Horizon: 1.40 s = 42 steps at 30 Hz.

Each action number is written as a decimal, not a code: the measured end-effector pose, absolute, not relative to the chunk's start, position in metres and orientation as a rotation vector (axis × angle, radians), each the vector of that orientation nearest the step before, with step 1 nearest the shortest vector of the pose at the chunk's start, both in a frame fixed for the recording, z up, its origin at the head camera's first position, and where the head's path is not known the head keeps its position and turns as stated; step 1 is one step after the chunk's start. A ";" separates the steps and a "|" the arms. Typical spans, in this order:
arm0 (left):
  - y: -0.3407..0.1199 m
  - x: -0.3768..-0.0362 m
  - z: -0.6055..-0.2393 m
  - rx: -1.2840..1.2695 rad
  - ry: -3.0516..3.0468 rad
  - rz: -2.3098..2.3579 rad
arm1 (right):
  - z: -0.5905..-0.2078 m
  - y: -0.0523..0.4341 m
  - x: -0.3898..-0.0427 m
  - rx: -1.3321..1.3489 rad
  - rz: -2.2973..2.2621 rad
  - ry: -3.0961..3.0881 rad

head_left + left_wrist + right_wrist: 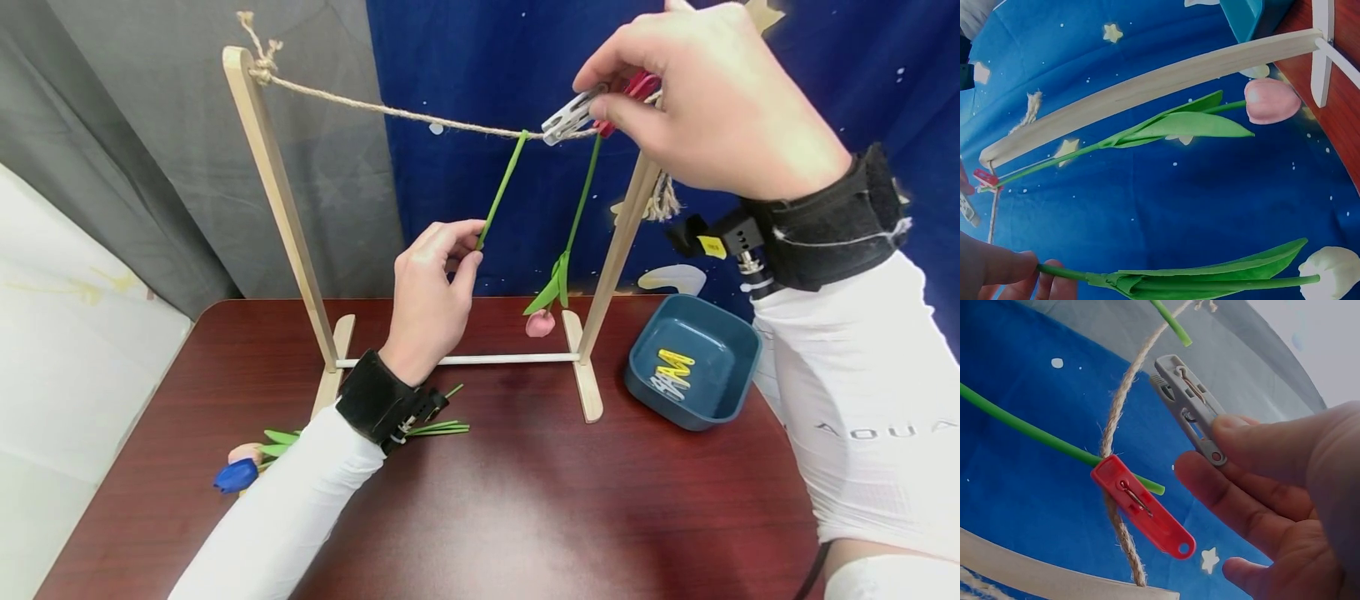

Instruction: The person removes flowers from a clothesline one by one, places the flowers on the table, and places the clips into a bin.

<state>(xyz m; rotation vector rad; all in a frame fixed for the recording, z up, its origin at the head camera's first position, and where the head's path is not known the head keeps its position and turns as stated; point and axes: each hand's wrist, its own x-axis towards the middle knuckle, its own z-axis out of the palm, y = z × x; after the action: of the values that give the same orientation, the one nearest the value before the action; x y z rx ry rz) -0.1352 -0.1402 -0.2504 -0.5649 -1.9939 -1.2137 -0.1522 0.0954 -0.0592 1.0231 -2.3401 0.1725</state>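
My left hand [435,292] pinches the green stem of an artificial white tulip [1329,275], whose bloom points down. The stem's top end overlaps the twine [390,110] in the head view. Between thumb and fingers, my right hand [697,100] holds a grey clothespin [1188,406] close beside the twine, near that stem end. To its right, a red clothespin [1144,509] clips the stem of a pink tulip [540,323] to the twine. The pink tulip hangs bloom down; in the head view my right hand partly covers the red clothespin.
A wooden stand with a left post [281,200] and a right post [621,242] carries the twine. Yellow and grey clothespins [672,372] lie in a blue bin [693,417] at right. More tulips, one blue [236,476], lie on the table [480,517], partly under my left arm.
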 end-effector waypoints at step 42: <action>-0.219 -0.048 -0.326 -0.769 -2.191 -0.536 | -0.215 0.216 -0.107 0.719 0.402 -2.560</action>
<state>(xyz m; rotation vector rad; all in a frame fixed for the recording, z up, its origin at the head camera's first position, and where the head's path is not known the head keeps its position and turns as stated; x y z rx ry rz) -0.0484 -0.2192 -0.3258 -0.7693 -2.1911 -0.5355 -0.1067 0.2158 -0.2153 0.7188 -2.5598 0.4016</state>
